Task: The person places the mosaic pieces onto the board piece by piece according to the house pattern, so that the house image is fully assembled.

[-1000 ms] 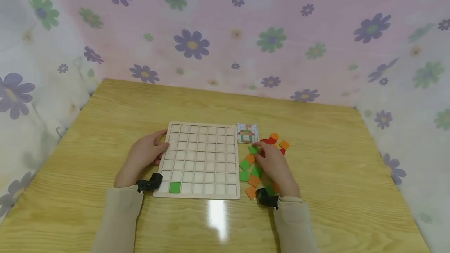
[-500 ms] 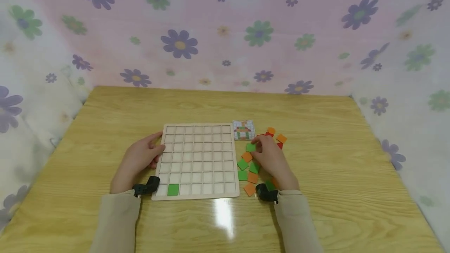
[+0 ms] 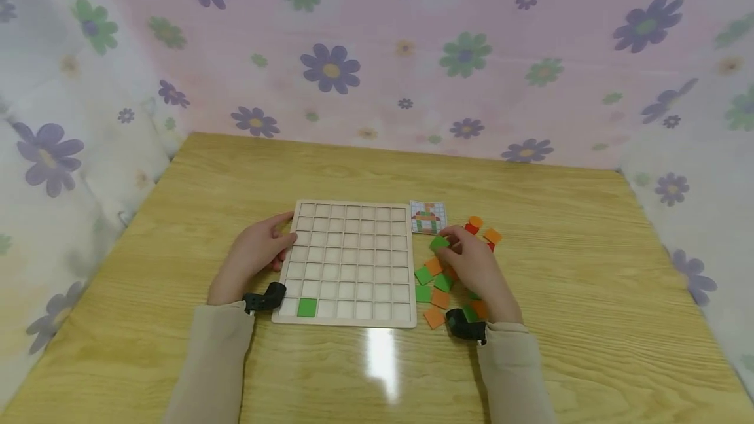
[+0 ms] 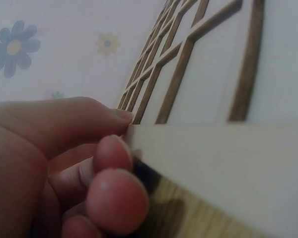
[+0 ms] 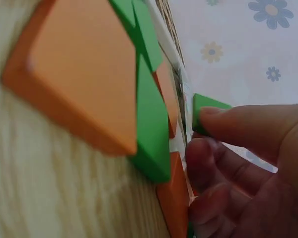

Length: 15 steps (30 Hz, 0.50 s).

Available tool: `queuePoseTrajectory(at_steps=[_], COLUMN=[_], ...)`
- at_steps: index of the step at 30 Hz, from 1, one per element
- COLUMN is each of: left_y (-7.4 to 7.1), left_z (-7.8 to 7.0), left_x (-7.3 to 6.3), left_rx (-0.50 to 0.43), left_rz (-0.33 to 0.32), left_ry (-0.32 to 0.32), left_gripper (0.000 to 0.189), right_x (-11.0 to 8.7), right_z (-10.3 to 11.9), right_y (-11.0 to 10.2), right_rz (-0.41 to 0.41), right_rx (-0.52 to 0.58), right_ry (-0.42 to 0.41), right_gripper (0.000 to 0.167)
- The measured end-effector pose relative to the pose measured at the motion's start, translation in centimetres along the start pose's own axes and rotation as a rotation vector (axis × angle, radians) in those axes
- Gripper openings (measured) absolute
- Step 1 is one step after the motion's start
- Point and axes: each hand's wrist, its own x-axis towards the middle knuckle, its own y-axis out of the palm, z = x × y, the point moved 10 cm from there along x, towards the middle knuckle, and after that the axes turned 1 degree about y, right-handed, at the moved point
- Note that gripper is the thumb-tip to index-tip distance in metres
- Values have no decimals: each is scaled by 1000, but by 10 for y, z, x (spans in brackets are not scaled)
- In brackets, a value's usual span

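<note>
A wooden grid board lies flat on the table. One green square tile sits in its bottom row, second cell from the left. My left hand holds the board's left edge; in the left wrist view the thumb lies against the rim and the other fingers curl beside it. Between the thumb and fingers of my right hand is another green tile, pinched and raised off the table. The right wrist view shows that tile under the thumb, apart from the loose ones.
Loose orange and green tiles lie between the board and my right forearm. Red and orange pieces lie beyond the right hand, partly hidden. A picture card with a coloured grid pattern touches the board's upper right side. Flowered cloth surrounds the table.
My right hand has taken hold of a green tile and lifted it slightly from beside the card. The left hand stays on the board's edge. The head view has shifted a little.
</note>
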Motion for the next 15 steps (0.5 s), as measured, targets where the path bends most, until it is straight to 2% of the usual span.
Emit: queuePoseTrajectory(at_steps=[5,15], left_y=[-1,-1], left_z=[-4,-1], left_x=[0,0], left_rx=[-6,-41], left_rz=[-2,10], left_ry=[7,10], left_gripper=[54,54], right_x=[-1,-4], right_z=[11,41], right_y=[-2,17], right_rz=[-21,12], right_rx=[24,76], right_ry=[-28,-88], right_gripper=[31,28])
